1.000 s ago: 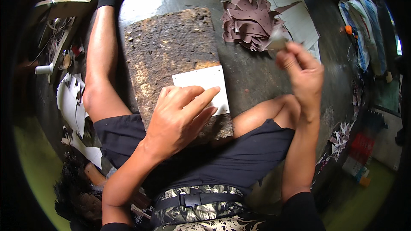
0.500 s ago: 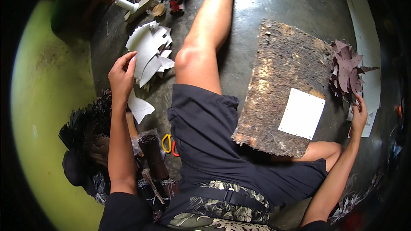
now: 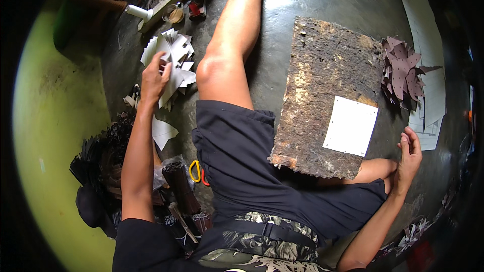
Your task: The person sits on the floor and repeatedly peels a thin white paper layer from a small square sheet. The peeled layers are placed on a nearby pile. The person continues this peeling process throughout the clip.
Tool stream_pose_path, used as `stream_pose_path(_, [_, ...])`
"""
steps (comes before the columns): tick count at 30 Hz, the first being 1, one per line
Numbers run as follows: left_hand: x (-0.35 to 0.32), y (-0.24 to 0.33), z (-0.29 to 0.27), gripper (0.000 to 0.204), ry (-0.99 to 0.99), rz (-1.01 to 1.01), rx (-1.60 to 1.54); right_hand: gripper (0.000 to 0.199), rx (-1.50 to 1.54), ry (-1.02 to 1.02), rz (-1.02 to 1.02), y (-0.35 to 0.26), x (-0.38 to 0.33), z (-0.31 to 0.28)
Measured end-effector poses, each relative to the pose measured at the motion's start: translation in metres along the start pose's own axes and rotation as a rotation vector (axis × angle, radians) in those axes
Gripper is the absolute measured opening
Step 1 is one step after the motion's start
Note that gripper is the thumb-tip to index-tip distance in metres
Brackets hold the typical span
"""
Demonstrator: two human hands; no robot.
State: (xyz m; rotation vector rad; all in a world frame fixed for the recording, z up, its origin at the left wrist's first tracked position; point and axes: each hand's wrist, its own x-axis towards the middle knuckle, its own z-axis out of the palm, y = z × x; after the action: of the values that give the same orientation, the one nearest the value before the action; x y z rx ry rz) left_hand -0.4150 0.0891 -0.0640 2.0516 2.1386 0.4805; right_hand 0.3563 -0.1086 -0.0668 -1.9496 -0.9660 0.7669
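Note:
My left hand (image 3: 154, 79) is at the pile of cut white sheets (image 3: 177, 63), its fingers bent and apart over the near left edge, with nothing visibly gripped. On the right, my right hand (image 3: 409, 155) hovers beside my bent knee, fingers loosely curled and apart, holding nothing. A rough brown slab (image 3: 330, 85) lies between my legs, its near end by my right thigh. Flat on its near right part rests a white sheet (image 3: 350, 126) with small dark dots along its edges. Past the slab's right edge sits a pile of dotted brown leaf-shaped pieces (image 3: 402, 73).
Long white sheets (image 3: 428, 70) lie along the far right. Scissors with yellow and red handles (image 3: 195, 171) are next to my left thigh, near bundles of dark sticks (image 3: 180, 186). A loose white piece (image 3: 164, 132) lies by my left forearm. A clear cup (image 3: 175, 15) stands farther off.
My left hand has moved from the white pile's left edge to over its near part. My right hand has drawn back from the brown pieces toward my knee. The view has shifted slightly.

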Motion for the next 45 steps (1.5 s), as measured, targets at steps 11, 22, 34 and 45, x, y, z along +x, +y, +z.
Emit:
stream_pose_path(11, [-0.008, 0.181, -0.147, 0.027, -0.272, -0.079, -0.531, 0.026, 0.105, -0.067, -0.211, -0.107, -0.055, 0.048])
stream_pose_path(22, [-0.11, 0.397, -0.087, 0.04, -0.405, 0.992, -0.267, 0.081, 1.016, -0.49, 0.194, -0.191, -0.081, 0.096])
stream_pose_path(34, [-0.129, 0.426, -0.011, 0.039, -0.617, 0.699, -0.532, 0.017, 0.855, -0.331, 0.346, -0.111, -0.069, 0.086])
stream_pose_path(45, [-0.109, 0.434, 0.032, 0.037, -0.596, 0.479, -0.602, 0.016, 0.668, -0.325, 0.223, -0.114, -0.069, 0.098])
